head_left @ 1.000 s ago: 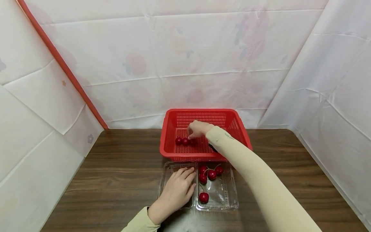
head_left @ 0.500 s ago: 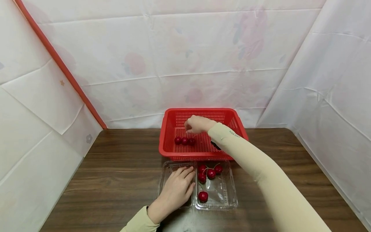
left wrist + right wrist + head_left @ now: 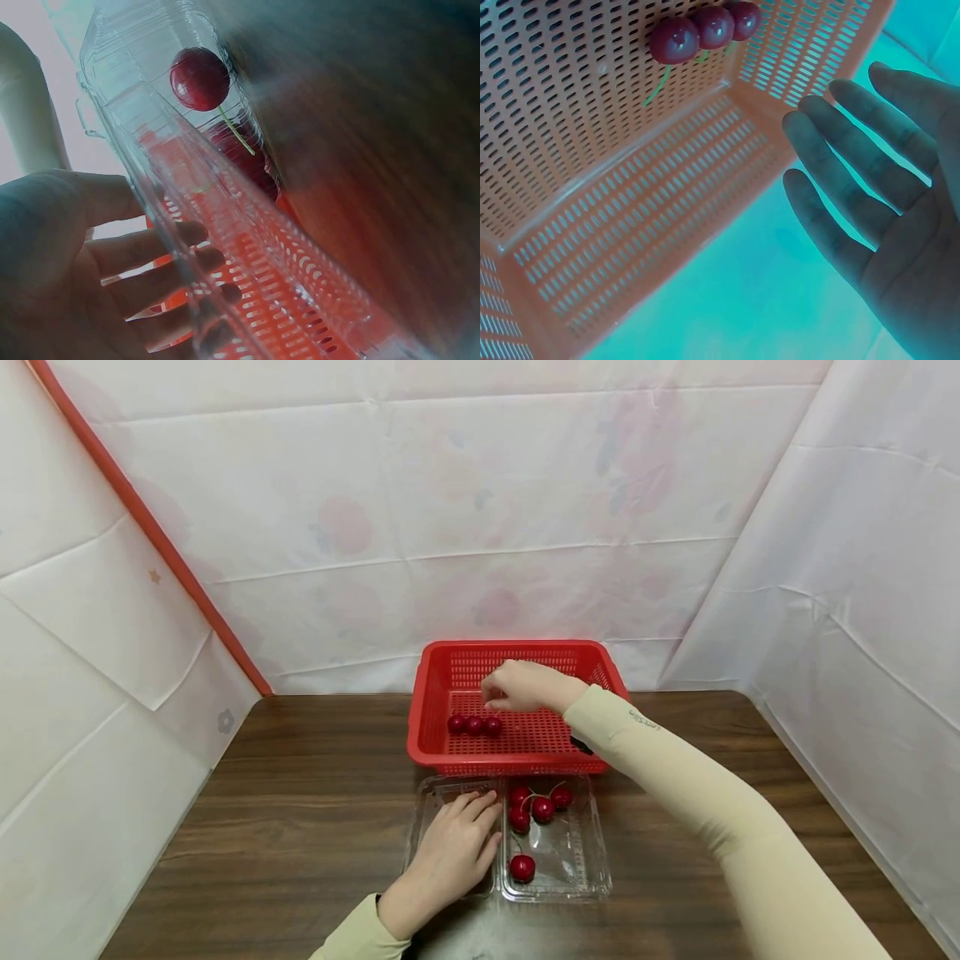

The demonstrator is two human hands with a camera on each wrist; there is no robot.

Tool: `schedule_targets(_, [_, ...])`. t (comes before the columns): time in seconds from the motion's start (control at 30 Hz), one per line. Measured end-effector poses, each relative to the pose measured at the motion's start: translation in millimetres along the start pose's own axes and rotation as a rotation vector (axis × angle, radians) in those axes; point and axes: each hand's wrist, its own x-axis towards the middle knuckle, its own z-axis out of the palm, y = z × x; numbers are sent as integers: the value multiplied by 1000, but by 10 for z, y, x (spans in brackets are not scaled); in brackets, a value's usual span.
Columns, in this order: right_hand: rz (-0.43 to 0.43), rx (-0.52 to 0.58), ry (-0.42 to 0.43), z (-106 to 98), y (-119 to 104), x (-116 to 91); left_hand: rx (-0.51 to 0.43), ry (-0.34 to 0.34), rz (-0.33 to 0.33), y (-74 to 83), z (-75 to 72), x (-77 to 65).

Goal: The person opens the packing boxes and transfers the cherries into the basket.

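My right hand (image 3: 517, 685) hovers above the inside of a red plastic basket (image 3: 517, 766). In the right wrist view its fingers (image 3: 832, 150) are loosely bent, with nothing between them. Three cherries (image 3: 474, 725) sit side by side in a row on the basket floor, below and left of that hand, their green stems showing in the right wrist view. My left hand (image 3: 453, 843) rests with its fingers extended on the lid (image 3: 429, 810) of a clear plastic clamshell box. Several stemmed cherries (image 3: 543, 810) lie in the box's other half (image 3: 558, 852), one apart near the front.
The basket stands against a white patterned curtain (image 3: 360, 527) at the back of the dark wooden table (image 3: 300, 827). Right in front of it lies the opened box. White sheeting (image 3: 862, 652) closes off the right side, with a red strip (image 3: 150, 527) on the left.
My right hand has risen off the rightmost cherry of the row in the basket and drawn slightly right. The cherries stay in line. My left hand keeps its place on the lid.
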Motion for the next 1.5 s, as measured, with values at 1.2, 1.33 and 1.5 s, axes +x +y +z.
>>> schedule_targets(1.2, [-152,-36,224,105,-180,-751,-12,13,-4,-32,-34,-27])
schedule_targets(1.33, [-165,-61,246,160,-205,-812,-14,17,-4,-31,-42,-22])
schedule_targets(1.5, [-199,-62,292,231,-262,-890,-10,12,-4,-36,-42,-21])
